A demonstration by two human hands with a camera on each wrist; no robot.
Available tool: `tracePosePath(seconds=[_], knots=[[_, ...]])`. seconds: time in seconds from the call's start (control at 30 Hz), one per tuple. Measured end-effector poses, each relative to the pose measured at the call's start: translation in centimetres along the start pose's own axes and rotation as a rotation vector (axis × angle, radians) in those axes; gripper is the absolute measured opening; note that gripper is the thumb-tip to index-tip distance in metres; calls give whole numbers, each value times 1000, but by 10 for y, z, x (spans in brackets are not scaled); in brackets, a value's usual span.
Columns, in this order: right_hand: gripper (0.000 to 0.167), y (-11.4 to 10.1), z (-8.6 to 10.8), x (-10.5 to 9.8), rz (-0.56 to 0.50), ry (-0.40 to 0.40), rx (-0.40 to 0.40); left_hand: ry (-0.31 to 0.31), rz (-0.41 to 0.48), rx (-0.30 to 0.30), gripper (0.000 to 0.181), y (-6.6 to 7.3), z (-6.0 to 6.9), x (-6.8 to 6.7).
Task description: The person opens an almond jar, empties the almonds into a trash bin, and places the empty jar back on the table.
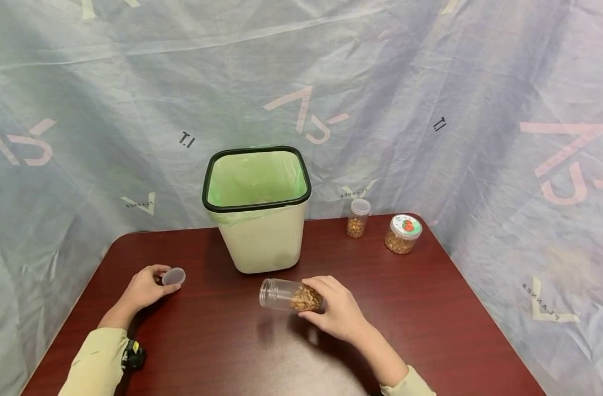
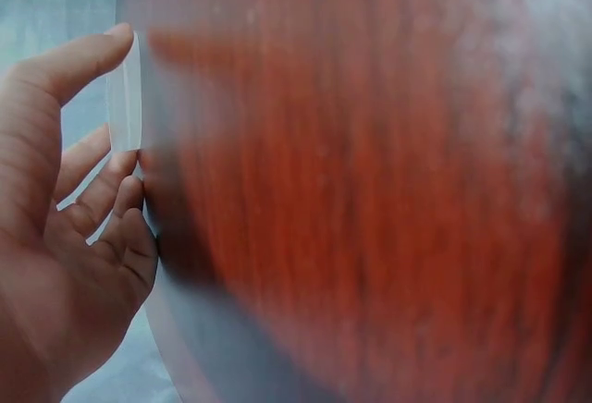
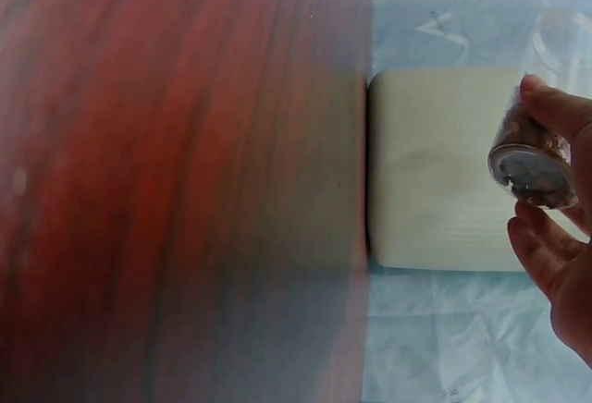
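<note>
In the head view my right hand (image 1: 337, 309) grips the lower end of a clear plastic jar (image 1: 281, 294), tipped onto its side with the uncapped mouth facing left. Brown nuts or similar pieces (image 1: 305, 298) lie toward its base. The right wrist view shows the jar's round bottom (image 3: 535, 177) between thumb and fingers of the right hand (image 3: 564, 237). Over at the left, my left hand (image 1: 145, 287) pinches a translucent round lid (image 1: 174, 276) by its edge. Edge-on, that lid (image 2: 126, 107) appears between thumb and fingers of the left hand (image 2: 74, 200) in the left wrist view.
A cream bin (image 1: 264, 236) with a black rim and green liner stands at the back of the dark red table (image 1: 207, 341). Toward the back right are a small capped jar (image 1: 357, 220) and a wider jar (image 1: 401, 236) with a printed lid. Grey cloth (image 1: 182, 82) hangs behind.
</note>
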State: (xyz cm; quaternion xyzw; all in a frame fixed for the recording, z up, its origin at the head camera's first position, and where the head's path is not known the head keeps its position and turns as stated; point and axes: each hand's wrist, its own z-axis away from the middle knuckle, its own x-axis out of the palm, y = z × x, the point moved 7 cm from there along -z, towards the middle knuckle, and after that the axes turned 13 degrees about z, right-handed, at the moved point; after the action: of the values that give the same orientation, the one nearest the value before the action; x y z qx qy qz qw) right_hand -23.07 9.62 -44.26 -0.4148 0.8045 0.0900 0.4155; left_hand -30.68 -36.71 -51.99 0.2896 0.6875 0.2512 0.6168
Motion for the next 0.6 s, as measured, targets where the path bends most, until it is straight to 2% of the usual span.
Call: tracePosePath(seconds=[0.33,0.5,0.6], knots=[[65,-2,1,0,4,-5,-5,-4,42,-23,82,-1,6,0],[65,-2,-3,-3,8,10,-22,49,83,-36,78,6,5,-7],[66,1,-8,-8,17,20,-32,92,98,-16,74,18,-1,-13]])
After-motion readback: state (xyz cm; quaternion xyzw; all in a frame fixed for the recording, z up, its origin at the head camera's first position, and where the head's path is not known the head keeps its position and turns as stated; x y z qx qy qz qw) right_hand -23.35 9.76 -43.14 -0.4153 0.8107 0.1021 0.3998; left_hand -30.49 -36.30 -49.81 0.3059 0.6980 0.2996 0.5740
